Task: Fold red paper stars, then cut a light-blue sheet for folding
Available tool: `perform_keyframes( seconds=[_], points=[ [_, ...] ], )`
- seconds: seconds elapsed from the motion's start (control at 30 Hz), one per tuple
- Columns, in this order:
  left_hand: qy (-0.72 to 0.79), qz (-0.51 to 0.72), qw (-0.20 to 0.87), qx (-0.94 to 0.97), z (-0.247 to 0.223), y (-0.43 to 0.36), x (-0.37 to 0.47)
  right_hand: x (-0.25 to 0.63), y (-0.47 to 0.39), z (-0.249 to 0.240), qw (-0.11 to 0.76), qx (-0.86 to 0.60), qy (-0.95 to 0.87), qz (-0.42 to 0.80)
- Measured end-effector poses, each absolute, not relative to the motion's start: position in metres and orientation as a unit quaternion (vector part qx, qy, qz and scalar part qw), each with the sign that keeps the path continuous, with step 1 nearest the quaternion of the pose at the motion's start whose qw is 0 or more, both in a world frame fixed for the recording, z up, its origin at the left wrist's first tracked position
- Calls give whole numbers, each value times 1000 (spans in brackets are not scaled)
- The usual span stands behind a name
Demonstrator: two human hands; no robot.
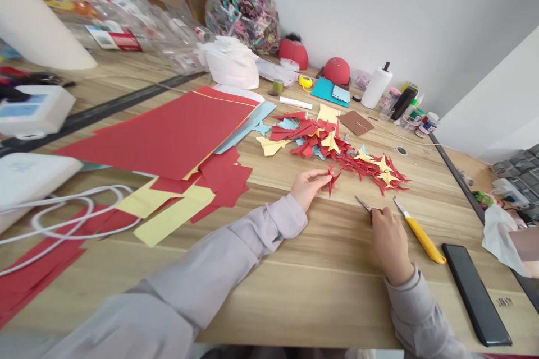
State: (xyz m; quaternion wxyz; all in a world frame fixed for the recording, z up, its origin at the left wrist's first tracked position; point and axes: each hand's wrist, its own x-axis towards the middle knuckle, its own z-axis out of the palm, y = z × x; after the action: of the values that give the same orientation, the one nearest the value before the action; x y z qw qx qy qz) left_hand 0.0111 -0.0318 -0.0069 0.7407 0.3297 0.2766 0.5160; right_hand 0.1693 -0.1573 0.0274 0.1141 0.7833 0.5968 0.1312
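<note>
My left hand pinches a small red folded paper star just above the wooden table. My right hand is closed around small scissors; their metal tips point up and left, while the handles are mostly hidden in my fingers. Behind both hands spreads a heap of red folded paper pieces, with some light blue ones mixed in. Yellow paper stars lie on top of the heap. A yellow utility knife, blade out, rests just right of my right hand.
Large red paper sheets and yellow strips lie at the left, near a white cable. A black phone is at the right. Bottles, red caps and a stuffed plastic bag line the wall.
</note>
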Motion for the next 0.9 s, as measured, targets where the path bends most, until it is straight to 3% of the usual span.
perform_keyframes(
  seconds=[0.1,0.2,0.47,0.67,0.9],
  points=[
    [295,527,728,326,-6,-32,10,169,-158,25,65,764,615,186],
    [314,538,706,338,-6,-32,8,164,-147,22,-42,720,661,209],
    [319,520,711,351,-3,-37,1,140,-102,1,-159,615,772,32],
    [315,500,720,364,-5,-38,2,142,-101,-7,-416,616,668,-26],
    [313,464,631,537,-6,-41,1,131,-105,-2,-461,557,685,-91]
  ],
)
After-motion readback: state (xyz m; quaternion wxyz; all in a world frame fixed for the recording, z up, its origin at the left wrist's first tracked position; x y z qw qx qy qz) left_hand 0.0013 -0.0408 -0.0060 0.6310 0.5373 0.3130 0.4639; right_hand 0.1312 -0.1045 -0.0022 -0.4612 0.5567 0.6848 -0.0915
